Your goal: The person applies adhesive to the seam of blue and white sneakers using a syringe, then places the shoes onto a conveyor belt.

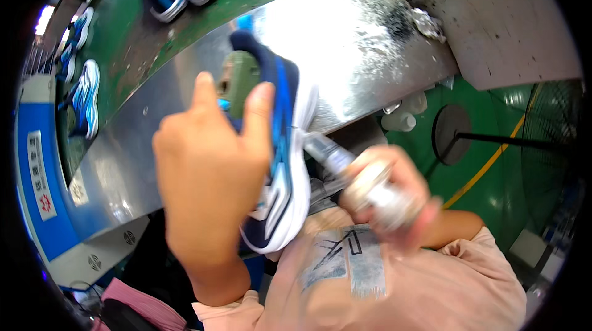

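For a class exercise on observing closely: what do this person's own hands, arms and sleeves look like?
The left hand looks ungloved; the left forearm is bare, below a short pale peach sleeve. The right sleeve matches, and the right forearm is bare too. The right hand is blurred, so I cannot tell whether its fingers wear anything.

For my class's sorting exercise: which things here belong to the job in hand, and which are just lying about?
Likely part of the job:
blue sneaker, in the left hand
olive-green shoe last, inside it
syringe-like applicator, in the right hand

Apparently just lying about:
crumpled foil
white cup
standing fan
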The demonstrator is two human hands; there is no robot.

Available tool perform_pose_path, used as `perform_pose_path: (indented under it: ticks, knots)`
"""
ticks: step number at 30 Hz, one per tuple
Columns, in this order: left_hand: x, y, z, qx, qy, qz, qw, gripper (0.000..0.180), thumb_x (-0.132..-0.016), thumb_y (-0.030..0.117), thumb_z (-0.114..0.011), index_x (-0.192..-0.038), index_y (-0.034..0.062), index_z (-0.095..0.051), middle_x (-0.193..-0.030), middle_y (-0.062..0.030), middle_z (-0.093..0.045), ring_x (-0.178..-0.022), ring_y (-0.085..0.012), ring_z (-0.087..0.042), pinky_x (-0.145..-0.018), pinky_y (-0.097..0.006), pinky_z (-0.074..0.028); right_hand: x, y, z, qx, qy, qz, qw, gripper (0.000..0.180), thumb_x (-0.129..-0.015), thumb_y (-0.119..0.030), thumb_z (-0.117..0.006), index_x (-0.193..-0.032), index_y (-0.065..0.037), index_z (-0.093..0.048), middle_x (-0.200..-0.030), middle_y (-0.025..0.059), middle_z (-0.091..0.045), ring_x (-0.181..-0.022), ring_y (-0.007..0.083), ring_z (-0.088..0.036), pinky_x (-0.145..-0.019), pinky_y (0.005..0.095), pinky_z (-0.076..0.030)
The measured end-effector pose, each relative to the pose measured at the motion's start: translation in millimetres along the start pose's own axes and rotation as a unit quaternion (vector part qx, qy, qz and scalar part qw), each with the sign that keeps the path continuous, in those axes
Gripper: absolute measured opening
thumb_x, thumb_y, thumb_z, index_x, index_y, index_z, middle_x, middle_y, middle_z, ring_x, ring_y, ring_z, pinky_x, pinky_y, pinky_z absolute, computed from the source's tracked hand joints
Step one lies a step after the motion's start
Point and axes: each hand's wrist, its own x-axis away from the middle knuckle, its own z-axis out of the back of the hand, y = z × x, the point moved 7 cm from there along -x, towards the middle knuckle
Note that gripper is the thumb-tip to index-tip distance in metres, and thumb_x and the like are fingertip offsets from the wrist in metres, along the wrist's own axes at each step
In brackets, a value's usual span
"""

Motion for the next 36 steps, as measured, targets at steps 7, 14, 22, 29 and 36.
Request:
perform_pose_path:
  ticks: [7, 14, 22, 29, 36]
  knots:
    - [39.6, 26.9, -12.2, 0.126, -0.045, -0.332, 0.934, 0.037, -0.069, 0.016, -0.066, -0.104, 0.0076, -0.056, -0.125, -0.018, -0.044, -0.123, -0.0389, -0.034, -0.099, -0.051, -0.028, -71.8, 13.0, 61.2, -0.383, 0.003, -0.25, 0.889, 0.062, -0.086, -0.062, -0.031, -0.112, -0.006, -0.045, -0.065, -0.0022, -0.033, -0.05, 0.007, -0.023, -0.04, 0.0189, -0.02]
    - [104.0, -0.4, -17.9, 0.107, 0.224, -0.312, 0.917, 0.019, -0.076, 0.011, -0.059, -0.092, 0.0169, -0.05, -0.093, -0.0048, -0.062, -0.09, -0.0205, -0.062, -0.084, -0.032, -0.042, -103.1, -15.9, 5.4, -0.064, -0.132, -0.398, 0.905, 0.075, -0.081, -0.072, -0.023, -0.106, -0.004, -0.044, -0.052, -0.0026, -0.032, -0.042, 0.0055, -0.023, -0.036, 0.0193, -0.018]
    - [142.0, 23.3, -25.5, 0.055, 0.299, -0.192, 0.933, 0.022, -0.085, 0.019, -0.056, -0.103, 0.0223, -0.043, -0.105, 0.0006, -0.059, -0.101, -0.0159, -0.057, -0.092, -0.034, -0.034, -87.3, -63.2, -32.0, 0.094, -0.253, -0.335, 0.903, 0.094, -0.077, -0.077, -0.016, -0.107, 0.008, -0.041, -0.062, 0.004, -0.045, -0.043, 0.0053, -0.036, -0.039, 0.0185, -0.028]
    - [154.2, 25.0, -17.7, 0.069, 0.322, -0.167, 0.929, 0.034, -0.081, 0.027, -0.063, -0.104, 0.0229, -0.039, -0.103, 0.0022, -0.057, -0.101, -0.0156, -0.055, -0.094, -0.037, -0.031, -56.3, -95.9, -15.2, 0.071, -0.221, -0.322, 0.918, 0.1, -0.073, -0.076, -0.033, -0.12, 0.012, -0.036, -0.095, 0.0129, -0.051, -0.067, 0.0078, -0.044, -0.055, 0.0198, -0.036]
    - [155.9, 21.6, -13.8, 0.044, 0.298, -0.162, 0.94, 0.031, -0.086, 0.028, -0.055, -0.108, 0.0197, -0.035, -0.106, -0.0032, -0.054, -0.102, -0.0203, -0.054, -0.095, -0.04, -0.031, -36.4, -131.1, -2.4, 0.199, -0.151, -0.309, 0.918, 0.101, -0.069, -0.077, -0.038, -0.115, 0.013, -0.039, -0.089, 0.0128, -0.053, -0.067, 0.0084, -0.05, -0.054, 0.0189, -0.041]
